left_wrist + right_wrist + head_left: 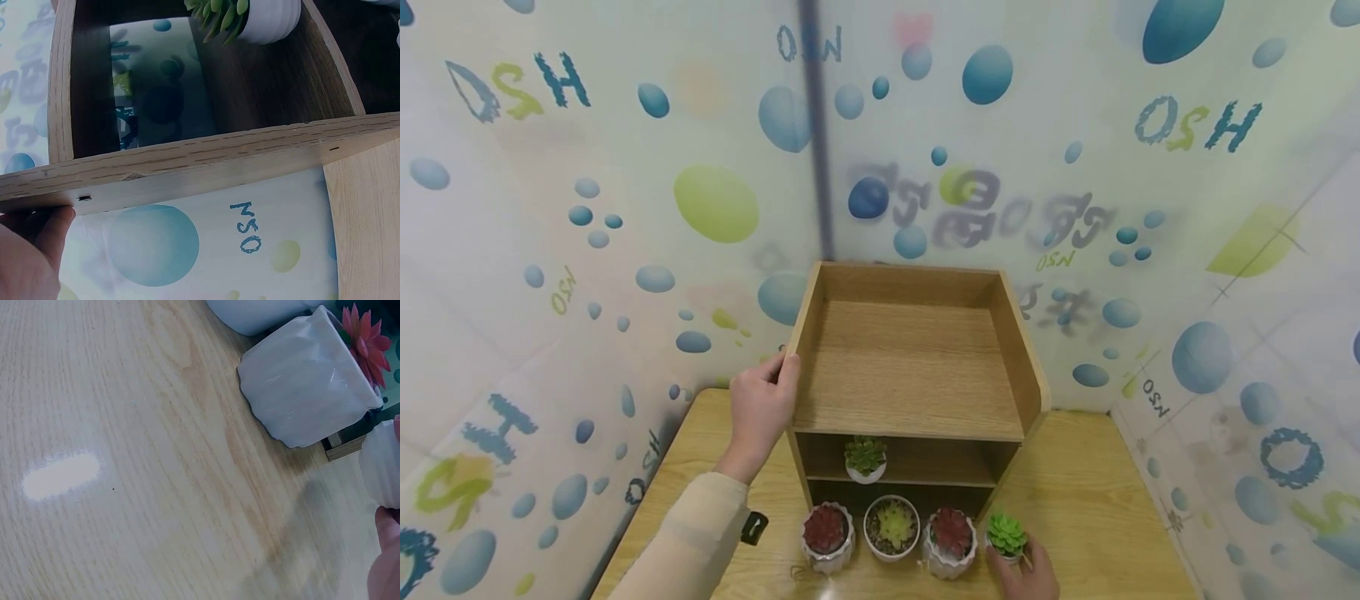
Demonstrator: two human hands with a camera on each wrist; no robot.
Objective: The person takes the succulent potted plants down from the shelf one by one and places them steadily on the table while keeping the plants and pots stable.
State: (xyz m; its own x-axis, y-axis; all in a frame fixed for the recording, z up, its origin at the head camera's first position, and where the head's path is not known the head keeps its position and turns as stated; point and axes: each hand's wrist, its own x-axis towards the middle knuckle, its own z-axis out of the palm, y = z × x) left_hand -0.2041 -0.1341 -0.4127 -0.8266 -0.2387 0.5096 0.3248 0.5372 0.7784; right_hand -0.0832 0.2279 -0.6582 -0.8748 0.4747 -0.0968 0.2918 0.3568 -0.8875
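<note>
In the head view, a wooden shelf unit [917, 358] stands on the table, and my left hand [763, 408] grips the edge of its left side panel. The left wrist view shows the fingers [57, 234] against that panel's outer face. My right hand [1030, 571] holds a small white pot with a bright green succulent [1006, 533], beside the shelf's front right corner. In the right wrist view, only part of this white pot [380, 465] shows at the right edge. Another green succulent in a white pot [866, 460] sits on the middle shelf.
Along the shelf's front stand a pot with a dark red succulent [826, 536], a round pot with a yellow-green one [892, 528] and another red one [950, 542]. Patterned walls [715, 125] enclose the wooden table [1090, 492] behind and at both sides.
</note>
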